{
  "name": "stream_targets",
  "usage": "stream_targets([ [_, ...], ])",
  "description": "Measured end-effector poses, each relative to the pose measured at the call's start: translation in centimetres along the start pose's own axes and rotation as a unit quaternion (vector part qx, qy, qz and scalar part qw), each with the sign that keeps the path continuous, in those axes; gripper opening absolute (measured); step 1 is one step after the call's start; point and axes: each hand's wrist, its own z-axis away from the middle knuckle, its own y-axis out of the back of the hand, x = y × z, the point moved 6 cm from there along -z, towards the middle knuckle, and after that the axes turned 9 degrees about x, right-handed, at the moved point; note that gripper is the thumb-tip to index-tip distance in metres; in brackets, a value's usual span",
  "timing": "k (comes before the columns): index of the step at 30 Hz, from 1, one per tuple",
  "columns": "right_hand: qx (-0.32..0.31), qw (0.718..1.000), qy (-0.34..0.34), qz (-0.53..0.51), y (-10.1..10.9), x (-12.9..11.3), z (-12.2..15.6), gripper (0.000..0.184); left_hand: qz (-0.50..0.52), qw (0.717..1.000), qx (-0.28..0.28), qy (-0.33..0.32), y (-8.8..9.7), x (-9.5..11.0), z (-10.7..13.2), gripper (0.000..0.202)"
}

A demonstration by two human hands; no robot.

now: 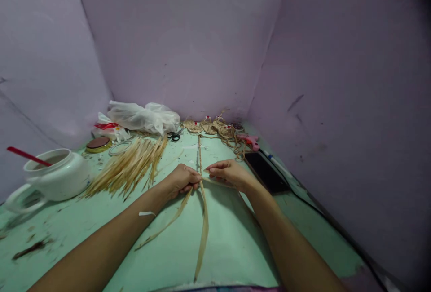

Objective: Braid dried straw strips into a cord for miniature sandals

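A thin braid of dried straw (200, 152) runs away from me along the green table (232, 238). My left hand (182, 179) and my right hand (227, 173) meet at its near end, both pinched shut on the loose straw strips (203, 224). Two long strips trail from my fingers toward the table's near edge. A third short strip lies across under my right fingers.
A pile of dried straw (129, 168) lies left of my hands, beside a white teapot (55, 177) with a red stick. Plastic bags (143, 117), black scissors (174, 136), a round tin lid (98, 144), woven straw pieces (212, 126), a pink glue gun (249, 140) and a dark phone (266, 173) sit behind. Purple walls enclose the table.
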Motion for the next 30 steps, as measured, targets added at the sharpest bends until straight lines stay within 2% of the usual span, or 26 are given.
stream_targets([
  [3,-0.016,1.000,-0.014,-0.001,-0.7,0.4,0.3,0.010,0.003,1.000,-0.003,0.003,0.0,-0.1,-0.1,0.018],
  [7,-0.034,0.999,-0.013,-0.021,-1.6,0.7,0.6,0.013,0.010,1.000,-0.017,-0.010,-0.1,-0.1,-0.1,0.019],
  [12,-0.041,0.999,-0.003,-0.017,-1.9,0.7,0.8,0.013,0.018,1.000,-0.008,-0.008,-0.2,0.2,0.2,0.017],
  [18,-0.014,0.998,-0.003,0.057,-1.5,0.5,0.6,0.012,0.006,1.000,-0.011,0.012,-0.2,0.2,0.3,0.018],
  [28,0.032,0.994,0.031,0.102,-2.0,1.6,-0.7,0.008,-0.004,1.000,-0.017,0.001,-0.4,-0.1,0.1,0.024],
  [30,0.023,0.994,0.036,0.097,-2.1,1.7,-0.8,0.006,-0.012,1.000,-0.013,0.002,-0.4,-0.2,0.0,0.025],
])
